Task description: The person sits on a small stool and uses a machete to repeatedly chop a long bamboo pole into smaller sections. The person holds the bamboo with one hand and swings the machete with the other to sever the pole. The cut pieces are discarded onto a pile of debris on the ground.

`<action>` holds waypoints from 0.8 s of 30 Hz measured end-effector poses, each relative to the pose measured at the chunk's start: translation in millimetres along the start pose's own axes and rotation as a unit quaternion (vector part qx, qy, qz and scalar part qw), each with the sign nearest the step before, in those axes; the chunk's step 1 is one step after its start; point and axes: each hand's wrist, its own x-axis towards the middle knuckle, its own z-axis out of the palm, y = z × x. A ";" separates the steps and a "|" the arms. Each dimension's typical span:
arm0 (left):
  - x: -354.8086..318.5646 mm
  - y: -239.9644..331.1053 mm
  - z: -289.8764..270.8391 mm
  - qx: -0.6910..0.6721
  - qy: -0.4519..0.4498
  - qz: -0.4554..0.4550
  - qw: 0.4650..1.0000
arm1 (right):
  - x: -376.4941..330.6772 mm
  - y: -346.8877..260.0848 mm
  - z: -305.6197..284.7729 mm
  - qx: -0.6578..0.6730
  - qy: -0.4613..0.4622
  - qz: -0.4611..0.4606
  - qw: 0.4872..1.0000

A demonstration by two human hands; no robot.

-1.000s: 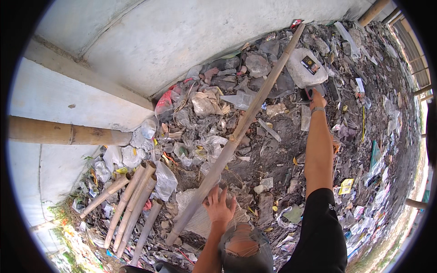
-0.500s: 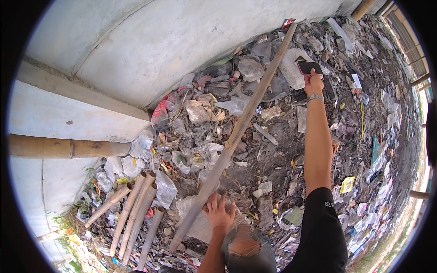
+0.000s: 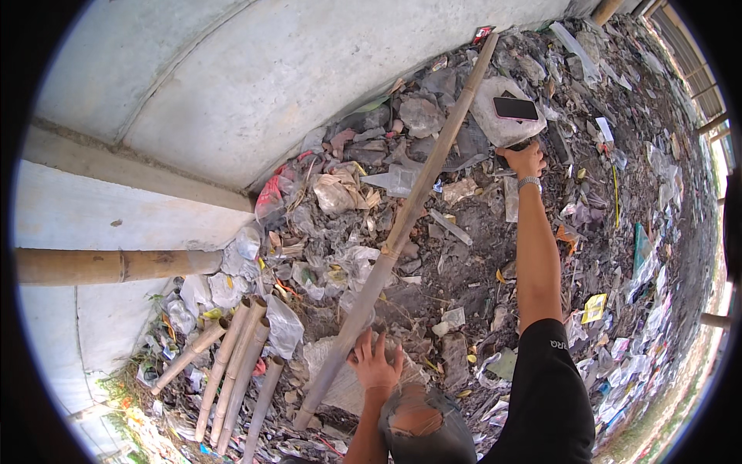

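Observation:
A long bamboo pole [image 3: 402, 228] slants across the littered ground. My left hand [image 3: 377, 365] has its fingers spread, beside the pole's near part and over a pale flat slab [image 3: 334, 379]; its fingertips are close to the pole. Far ahead, a smartphone [image 3: 515, 108] with a dark screen lies on a pale rock [image 3: 485, 100]. My right hand [image 3: 525, 160], with a metal watch [image 3: 529, 182] at the wrist, is at the rock's near edge, its fingers curled over a dark object whose kind is hidden.
Several short bamboo pieces [image 3: 232, 371] lie at lower left. A pale wall [image 3: 255, 85] rises on the left, with a thick bamboo pole [image 3: 108, 267] sticking out from it. Plastic scraps, a yellow wrapper [image 3: 593, 308] and rubble cover the ground. My knee [image 3: 421, 421] is at the bottom.
My right hand has let go of the smartphone on the rock and drawn back toward me to a dark object at its near edge. My left hand has stayed about the same.

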 end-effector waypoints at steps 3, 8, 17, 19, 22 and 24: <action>2.3 4.7 2.7 -0.004 -0.002 0.007 1.000 | 15.4 25.4 11.2 -0.005 -0.040 -0.098 0.994; 2.7 2.5 -0.6 -0.003 0.000 0.003 1.000 | -26.3 15.1 -2.6 -0.005 0.066 -0.090 0.994; 3.0 10.3 1.3 -0.027 -0.006 0.019 0.999 | 54.8 -127.7 -51.2 0.018 0.095 -0.179 0.979; 5.8 6.0 -4.1 -0.009 -0.003 0.023 1.000 | 57.7 -146.9 -42.4 -0.005 0.049 -0.147 0.988; 5.2 2.8 -3.1 -0.014 0.005 0.012 1.000 | 59.3 -160.0 -27.4 -0.046 0.057 -0.163 0.984; 8.6 6.9 -1.0 0.002 -0.006 0.020 1.000 | 71.2 -157.8 -27.1 -0.044 0.046 -0.171 0.983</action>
